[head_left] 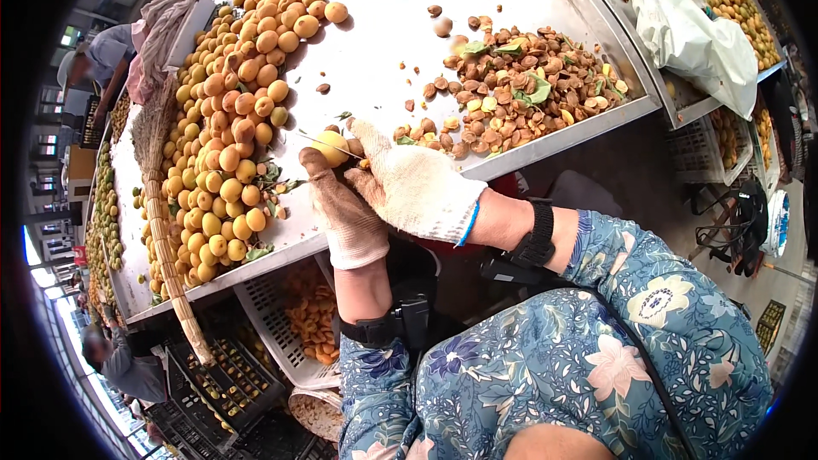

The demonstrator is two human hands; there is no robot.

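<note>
Over the near edge of the metal table, my two gloved hands meet around a yellow apricot. My left hand, in a stained white knit glove, closes on the fruit from below. My right hand, in a cleaner white glove with a blue cuff edge, is closed beside it on a thin metal blade that crosses the apricot. Its handle is hidden by the fingers. A long heap of apricots lies to the left, and a pile of brown pits with some leaves lies to the right.
A straw broom leans across the table's left end. Below are a white crate of orange apricot halves and black trays. A white sack lies on the neighbouring table at right. Other people stand at far left.
</note>
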